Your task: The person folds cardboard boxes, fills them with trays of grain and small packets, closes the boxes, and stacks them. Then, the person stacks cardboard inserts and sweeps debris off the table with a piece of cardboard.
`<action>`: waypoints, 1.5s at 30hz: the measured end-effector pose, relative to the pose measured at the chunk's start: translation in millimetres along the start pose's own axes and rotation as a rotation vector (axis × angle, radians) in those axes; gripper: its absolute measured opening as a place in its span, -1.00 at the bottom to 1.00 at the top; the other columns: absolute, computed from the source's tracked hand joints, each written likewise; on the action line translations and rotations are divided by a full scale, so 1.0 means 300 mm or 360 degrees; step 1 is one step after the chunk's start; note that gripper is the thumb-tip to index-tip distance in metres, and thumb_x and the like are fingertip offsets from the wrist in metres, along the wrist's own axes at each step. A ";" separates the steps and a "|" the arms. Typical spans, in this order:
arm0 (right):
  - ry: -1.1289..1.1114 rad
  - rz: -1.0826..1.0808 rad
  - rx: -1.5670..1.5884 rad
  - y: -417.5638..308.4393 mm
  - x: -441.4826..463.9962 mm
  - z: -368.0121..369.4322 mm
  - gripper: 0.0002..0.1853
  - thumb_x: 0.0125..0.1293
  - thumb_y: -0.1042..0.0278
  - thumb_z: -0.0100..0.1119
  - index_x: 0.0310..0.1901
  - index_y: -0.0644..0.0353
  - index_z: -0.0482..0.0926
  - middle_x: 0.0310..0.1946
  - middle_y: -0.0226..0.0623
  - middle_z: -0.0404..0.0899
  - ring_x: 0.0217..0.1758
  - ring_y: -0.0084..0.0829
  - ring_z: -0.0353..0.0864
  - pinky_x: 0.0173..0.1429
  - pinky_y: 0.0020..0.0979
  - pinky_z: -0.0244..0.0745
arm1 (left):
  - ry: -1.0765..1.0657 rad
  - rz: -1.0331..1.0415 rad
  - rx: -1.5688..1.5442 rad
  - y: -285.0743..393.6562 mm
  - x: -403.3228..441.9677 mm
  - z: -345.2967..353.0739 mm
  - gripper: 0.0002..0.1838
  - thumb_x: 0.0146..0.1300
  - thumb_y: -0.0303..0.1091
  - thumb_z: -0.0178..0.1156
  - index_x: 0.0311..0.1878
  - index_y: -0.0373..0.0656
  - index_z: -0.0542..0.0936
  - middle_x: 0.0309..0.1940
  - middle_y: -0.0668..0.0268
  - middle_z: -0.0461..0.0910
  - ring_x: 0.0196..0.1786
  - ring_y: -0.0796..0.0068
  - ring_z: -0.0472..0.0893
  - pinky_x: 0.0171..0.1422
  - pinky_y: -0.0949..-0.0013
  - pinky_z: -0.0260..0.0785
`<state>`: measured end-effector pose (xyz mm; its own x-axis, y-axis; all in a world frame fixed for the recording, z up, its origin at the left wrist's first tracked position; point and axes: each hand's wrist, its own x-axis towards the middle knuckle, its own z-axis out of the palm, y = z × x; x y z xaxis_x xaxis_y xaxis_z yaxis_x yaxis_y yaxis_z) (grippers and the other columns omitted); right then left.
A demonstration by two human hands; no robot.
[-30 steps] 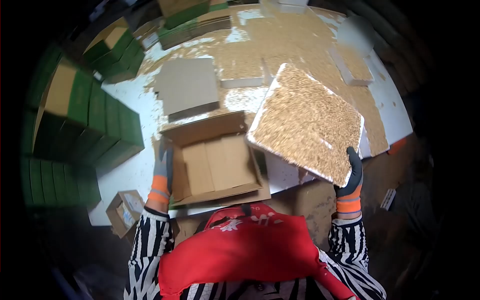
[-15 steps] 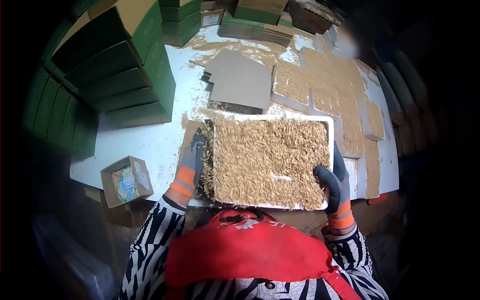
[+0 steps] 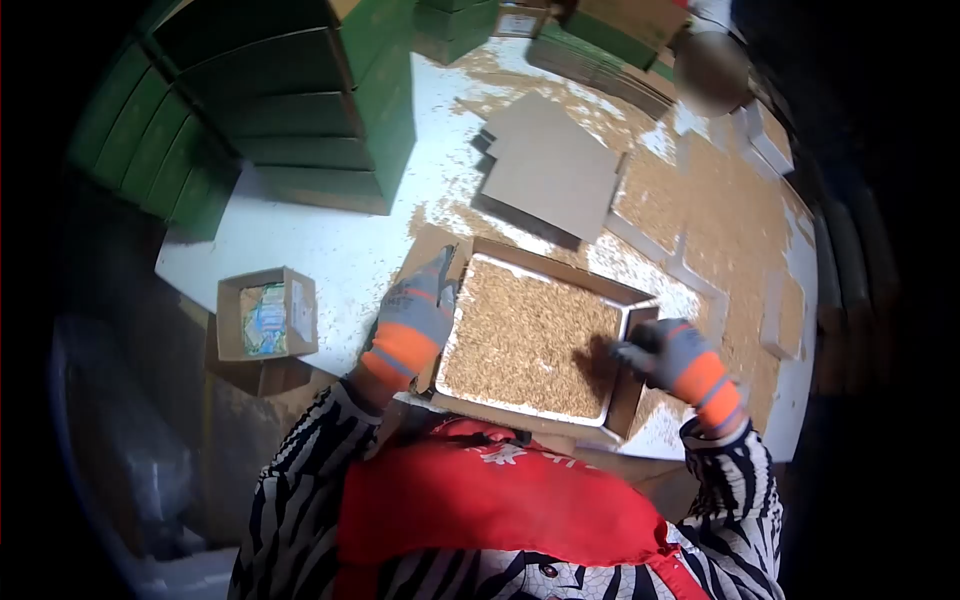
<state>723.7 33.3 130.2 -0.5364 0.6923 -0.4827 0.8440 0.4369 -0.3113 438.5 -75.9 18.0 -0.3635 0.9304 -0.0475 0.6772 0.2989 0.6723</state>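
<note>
A white tray (image 3: 532, 402) full of loose tan, grain-like pieces (image 3: 520, 330) sits inside an open cardboard box (image 3: 628, 400). My left hand (image 3: 425, 300), in a grey and orange glove, is closed on the left wall of this box, with the thumb by the tray's rim. Over the right end of the box is my right hand (image 3: 665, 355), gloved the same way. Its dark fingers bend toward the pieces and throw a shadow on them. Motion blur hides whether they grip anything.
Tall stacks of green boxes (image 3: 385, 130) stand at the left. Flat grey cardboard sheets (image 3: 555, 165) lie behind the tray. A small box with packets (image 3: 268, 320) is at the table's left edge. More shallow trays of tan pieces (image 3: 725, 220) cover the right side.
The tray, earlier held up between both hands, has been lowered into the cardboard box. My left hand has shifted to the box wall, and my right hand has come off the tray's right rim.
</note>
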 end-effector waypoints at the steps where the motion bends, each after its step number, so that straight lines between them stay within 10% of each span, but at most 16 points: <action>1: -0.0048 0.0073 0.0413 -0.006 0.047 -0.070 -0.71 0.15 0.13 0.32 -0.27 0.20 0.65 -0.50 -0.14 0.63 -0.38 -0.27 0.64 -0.19 -0.31 0.51 | -0.0049 -0.0106 0.0011 0.021 -0.008 -0.040 -0.50 0.26 -0.30 0.10 0.28 -0.14 0.37 0.01 -0.03 0.53 -0.01 -0.07 0.54 0.11 0.12 0.40; 5: 0.0569 -0.0726 0.0539 0.122 0.540 -0.029 -0.29 -0.01 0.12 0.46 0.19 0.18 0.43 0.01 -0.01 0.54 0.06 -0.24 0.53 0.08 -0.29 0.45 | 0.0123 0.0174 0.0000 -0.032 -0.030 -0.033 -0.52 0.27 -0.27 0.12 0.22 -0.27 0.39 -0.08 0.00 0.57 0.00 0.05 0.55 0.13 0.23 0.39; 7: 0.0866 -0.0919 -0.0513 0.193 0.775 0.084 0.05 -0.14 0.06 0.51 0.38 0.16 0.14 0.34 0.07 0.16 0.39 -0.07 0.17 0.37 -0.19 0.17 | 0.0323 0.0188 -0.1151 -0.163 -0.042 0.032 -0.62 0.29 -0.33 0.12 0.15 -0.23 0.48 -0.05 0.03 0.58 0.00 0.12 0.57 0.13 0.28 0.39; 8: 0.0687 -0.0615 -0.0701 0.193 0.829 0.139 0.18 -0.22 0.04 0.53 0.43 0.14 0.00 0.42 0.05 -0.02 0.48 0.10 -0.09 0.49 -0.11 -0.09 | 0.0499 0.0127 -0.0772 -0.199 -0.061 -0.035 -0.68 0.30 -0.37 0.11 0.10 -0.22 0.52 -0.05 0.05 0.58 0.00 0.15 0.58 0.13 0.30 0.39; 13: 0.0853 -0.0758 -0.0628 0.333 0.962 0.267 -0.16 0.07 0.40 0.18 0.42 0.18 0.05 0.38 0.06 0.09 0.41 0.10 0.08 0.47 -0.08 0.00 | 0.0899 -0.0677 0.0364 -0.659 -0.173 -0.335 -0.78 0.21 -0.29 0.13 -0.13 -0.12 0.62 -0.12 0.05 0.60 -0.03 0.07 0.57 0.07 0.17 0.39; 18: 0.1084 -0.0860 -0.0048 0.211 0.685 0.059 -0.43 0.16 0.72 -0.08 0.26 0.18 0.37 0.22 -0.14 0.42 0.27 -0.13 0.41 0.31 -0.31 0.33 | 0.0110 -0.1260 0.0901 -0.945 -0.115 -0.350 -0.34 -0.11 0.20 0.35 -0.06 -0.16 0.63 -0.07 0.04 0.61 0.02 0.09 0.57 0.13 0.22 0.40; 21: 0.1173 -0.0578 0.0806 0.430 0.651 0.093 -0.52 0.25 0.70 -0.18 0.23 0.30 0.37 0.16 -0.11 0.46 0.25 -0.31 0.43 0.29 -0.35 0.33 | 0.0503 -0.1293 0.0666 -0.990 -0.093 -0.352 -0.52 -0.10 -0.02 0.40 -0.17 -0.16 0.65 -0.16 0.07 0.64 -0.07 0.10 0.60 0.02 0.23 0.43; 25: 0.1207 -0.0452 0.1042 0.472 0.441 0.101 -0.58 0.31 0.63 -0.16 0.21 0.37 0.37 0.12 -0.14 0.48 0.19 -0.37 0.44 0.29 -0.39 0.31 | 0.0664 -0.1034 0.0259 -0.973 -0.151 -0.430 -0.71 -0.07 -0.17 0.38 -0.32 -0.15 0.68 -0.38 0.14 0.66 -0.27 0.17 0.64 -0.17 0.26 0.45; 35: 0.1426 -0.0282 0.0920 0.288 0.045 0.170 -0.54 0.30 0.69 -0.20 0.25 0.38 0.32 0.14 -0.11 0.47 0.22 -0.35 0.44 0.30 -0.39 0.30 | 0.0645 -0.0941 0.0923 -0.842 -0.163 -0.509 -0.67 0.30 -0.12 0.00 -0.10 -0.14 0.59 -0.22 0.05 0.63 -0.11 0.07 0.61 0.00 0.17 0.43; 37: 0.1490 -0.0158 0.0852 0.223 -0.038 0.156 -0.55 0.29 0.70 -0.17 0.24 0.36 0.34 0.13 -0.12 0.49 0.20 -0.37 0.45 0.29 -0.39 0.32 | 0.0989 -0.0475 0.0155 -0.735 -0.140 -0.481 -0.68 0.29 -0.17 0.07 -0.06 -0.19 0.59 -0.27 0.08 0.65 -0.15 0.09 0.63 -0.02 0.22 0.45; 40: 0.1747 -0.0101 0.0500 0.093 -0.101 0.190 -0.50 0.22 0.71 -0.08 0.23 0.23 0.41 0.03 -0.09 0.55 0.07 -0.19 0.54 0.19 -0.34 0.39 | 0.0633 0.0292 -0.0878 -0.252 -0.128 -0.328 -0.71 0.29 -0.33 0.07 0.02 -0.19 0.58 -0.12 0.09 0.63 -0.05 0.10 0.60 0.16 0.25 0.40; 42: 0.1778 -0.0325 -0.0062 -0.102 -0.118 0.174 -0.40 0.09 0.73 -0.01 0.22 0.11 0.44 -0.03 -0.10 0.54 -0.01 -0.10 0.53 0.12 -0.28 0.43 | 0.0349 0.1034 -0.0311 -0.036 -0.150 -0.173 -0.71 0.26 -0.42 0.08 0.04 -0.21 0.56 -0.12 0.07 0.61 0.01 0.07 0.56 0.25 0.23 0.33; 45: 0.1469 -0.0489 -0.0561 -0.220 -0.130 0.193 -0.38 -0.01 0.65 0.04 0.17 -0.02 0.50 -0.10 -0.21 0.51 -0.06 -0.20 0.50 0.03 -0.27 0.45 | 0.0014 0.0968 0.0108 0.046 -0.158 -0.091 -0.65 0.25 -0.48 0.03 0.12 -0.24 0.48 -0.03 0.06 0.49 0.11 0.09 0.47 0.33 0.23 0.22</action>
<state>688.4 -55.7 122.3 -0.6419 0.6285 0.4393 0.7045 0.7096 0.0141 447.7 -121.6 49.6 0.0961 0.9369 0.3362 0.8042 -0.2721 0.5285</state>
